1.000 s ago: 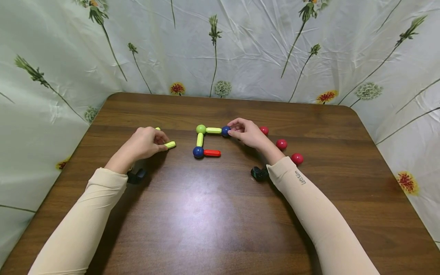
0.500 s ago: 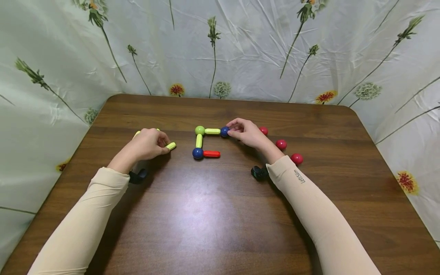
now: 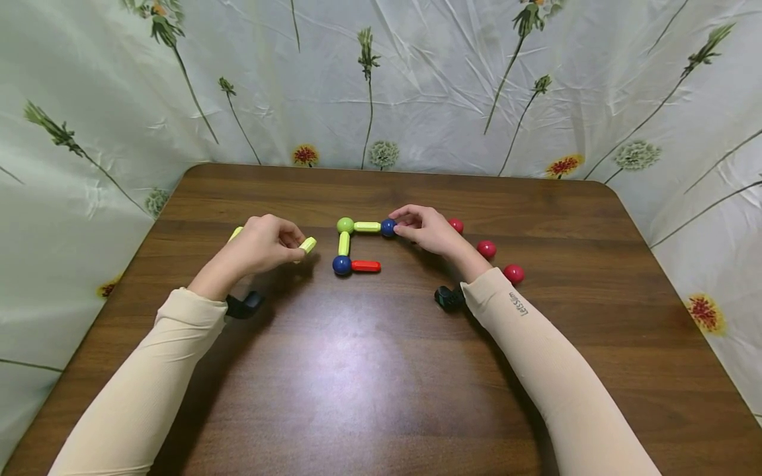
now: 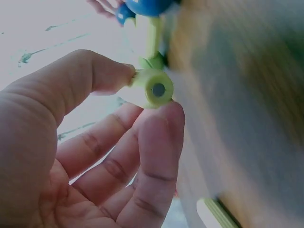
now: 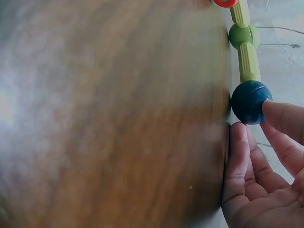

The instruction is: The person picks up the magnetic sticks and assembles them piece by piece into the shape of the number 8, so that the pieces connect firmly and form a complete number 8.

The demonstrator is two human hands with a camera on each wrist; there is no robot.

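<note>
In the head view my left hand (image 3: 262, 246) pinches a yellow-green magnetic rod (image 3: 307, 245) between thumb and fingers. The left wrist view shows that rod's round end (image 4: 167, 97) with a grey metal disc in it. My right hand (image 3: 430, 230) holds a blue ball (image 3: 388, 227) by thumb and fingertips. From this ball a yellow-green rod (image 3: 366, 227) runs left to a green ball (image 3: 345, 226). Another such rod (image 3: 344, 243) joins the green ball to a second blue ball (image 3: 342, 265), with a red rod (image 3: 366, 266) sticking out to its right.
Beyond and beside the right forearm lie three red balls (image 3: 486, 248) in a slanting row. Another yellow-green rod (image 3: 235, 233) rests on the wooden table (image 3: 357, 370), partly behind the left hand. A flower-patterned cloth (image 3: 428, 86) hangs along the far edge.
My left hand has lifted the yellow-green rod and shifted it a little right, toward the joined pieces. The right hand stays at the blue ball.
</note>
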